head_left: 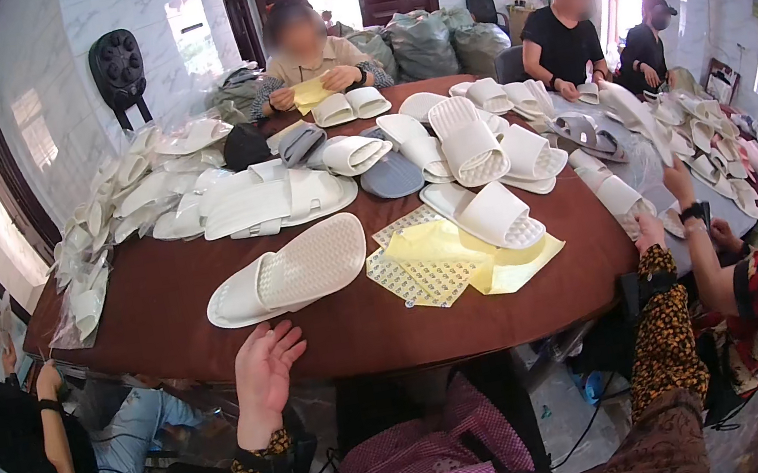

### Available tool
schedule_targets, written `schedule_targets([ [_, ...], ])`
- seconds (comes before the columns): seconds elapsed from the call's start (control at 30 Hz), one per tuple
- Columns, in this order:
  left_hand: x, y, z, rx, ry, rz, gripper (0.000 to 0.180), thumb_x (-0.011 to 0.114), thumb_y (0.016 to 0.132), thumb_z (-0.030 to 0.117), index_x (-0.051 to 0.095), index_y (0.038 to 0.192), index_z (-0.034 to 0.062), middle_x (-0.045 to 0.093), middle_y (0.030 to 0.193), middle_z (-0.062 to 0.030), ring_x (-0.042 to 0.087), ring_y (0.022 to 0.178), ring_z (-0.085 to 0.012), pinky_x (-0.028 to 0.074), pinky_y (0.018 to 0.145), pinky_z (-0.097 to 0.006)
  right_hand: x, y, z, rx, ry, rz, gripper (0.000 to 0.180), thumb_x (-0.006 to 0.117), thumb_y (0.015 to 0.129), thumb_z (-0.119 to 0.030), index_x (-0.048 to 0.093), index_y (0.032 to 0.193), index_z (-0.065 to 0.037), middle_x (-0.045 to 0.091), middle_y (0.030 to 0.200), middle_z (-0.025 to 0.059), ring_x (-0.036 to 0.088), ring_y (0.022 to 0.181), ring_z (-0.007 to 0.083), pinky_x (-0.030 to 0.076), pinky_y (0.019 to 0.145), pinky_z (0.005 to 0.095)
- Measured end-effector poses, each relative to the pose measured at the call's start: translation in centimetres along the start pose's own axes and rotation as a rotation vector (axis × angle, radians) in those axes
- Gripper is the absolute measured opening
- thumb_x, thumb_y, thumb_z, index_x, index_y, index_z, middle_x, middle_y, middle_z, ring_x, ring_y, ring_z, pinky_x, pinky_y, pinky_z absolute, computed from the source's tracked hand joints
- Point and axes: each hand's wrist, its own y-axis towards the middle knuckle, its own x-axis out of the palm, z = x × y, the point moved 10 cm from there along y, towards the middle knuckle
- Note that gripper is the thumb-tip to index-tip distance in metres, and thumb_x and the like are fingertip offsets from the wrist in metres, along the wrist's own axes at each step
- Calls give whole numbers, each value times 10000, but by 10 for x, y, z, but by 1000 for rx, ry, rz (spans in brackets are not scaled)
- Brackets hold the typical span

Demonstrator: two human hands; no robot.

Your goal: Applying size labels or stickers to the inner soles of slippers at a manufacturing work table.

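My left hand (266, 368) hovers open, palm down with fingers apart, at the near edge of the round brown table (161, 313). Just beyond it lies a stacked pair of white slippers (290, 271) with a dotted sole facing up. My right hand (647, 232) reaches to the table's right rim and touches a white slipper (615, 195); its fingers are hidden, so a grip cannot be made out. Yellow sheets (461, 248) and dotted sticker sheets (427, 281) lie between my hands, beside another white slipper (494, 213).
Many white and grey slippers (468, 141) cover the table's far half, with bagged ones (122, 199) piled at the left. Several people sit around the table. A person's hand with a wrist device (684, 190) is right next to my right hand. Stuffed bags (427, 43) stand behind.
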Motion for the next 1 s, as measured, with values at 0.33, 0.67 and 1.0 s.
schedule_targets([
  [0.33,-2,3,-2,4,11,-11,374,526,909,102,417,1227,-64,542,1161,-213,576,1053,-329,508,864,-442,11,-20,-20,-195,-113,-78,375,605,689,-99,582,1002,107,605,907,140,549,759,198,436,602,370],
  [0.67,-3,6,-4,-27,20,3,407,551,893,114,433,1240,-63,527,1195,-232,555,1079,-349,485,892,-462,44,-106,-112,-936,-637,33,388,516,792,-120,566,1119,84,611,1028,289,580,969,384,447,824,380],
  [1.0,9,5,-7,-22,-7,-21,433,535,900,89,387,1268,-87,516,1188,-224,564,1065,-330,495,884,-439,155,-360,-158,-833,-260,-791,241,556,860,-21,607,1089,33,667,1006,115,627,919,187,485,818,295],
])
